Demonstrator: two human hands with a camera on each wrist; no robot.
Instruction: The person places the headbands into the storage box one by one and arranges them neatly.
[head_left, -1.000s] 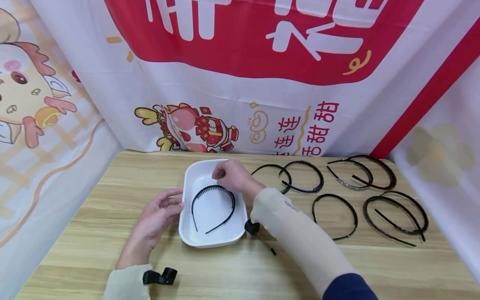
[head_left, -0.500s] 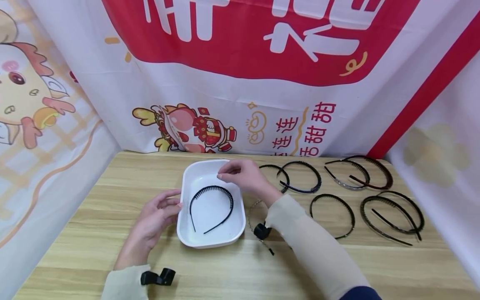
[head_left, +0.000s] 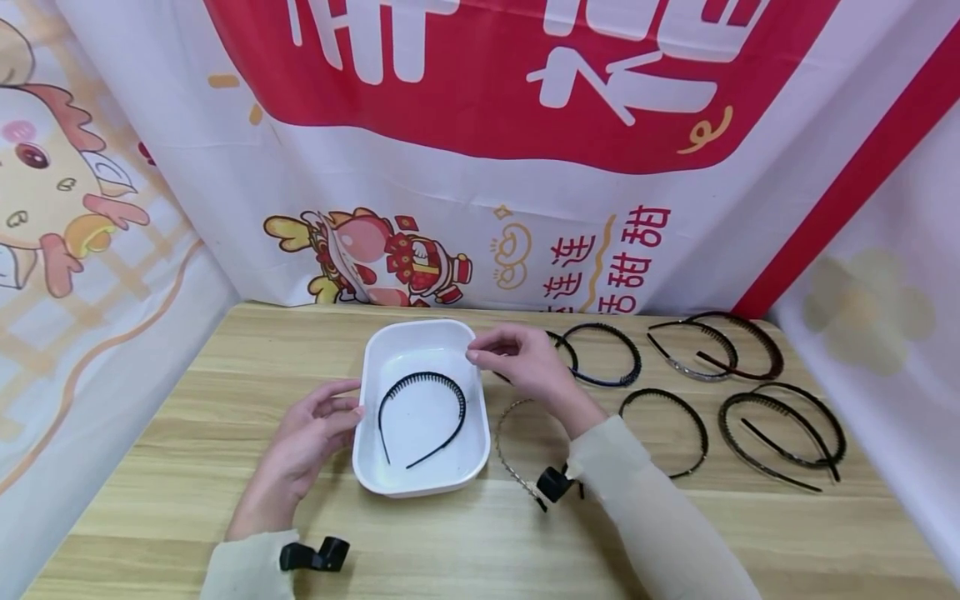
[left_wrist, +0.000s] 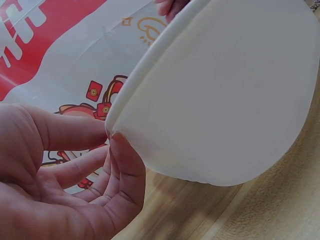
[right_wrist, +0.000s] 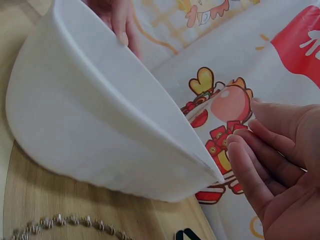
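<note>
Inspecting the headband (head_left: 425,376) inside the white tray (head_left: 420,490), we judge it light and springy (best held at its arch); the left hand (head_left: 315,429) pinches the tray's rim, the right hand (head_left: 525,360) grasps nothing.

Person in plain cream sleeves, both forearms. Left sleeve (head_left: 251,571): short stretch showing, uneven cuff edge. Right sleeve (head_left: 660,525): longer stretch showing, smooth along forearm, creased near cuff. Left wrist unit (head_left: 302,557): black, flattish strap piece plus stubby block. Right wrist unit (head_left: 555,483): black, small, rounded. Left grip (head_left: 318,429), right grip (head_left: 532,367): bare.
</note>
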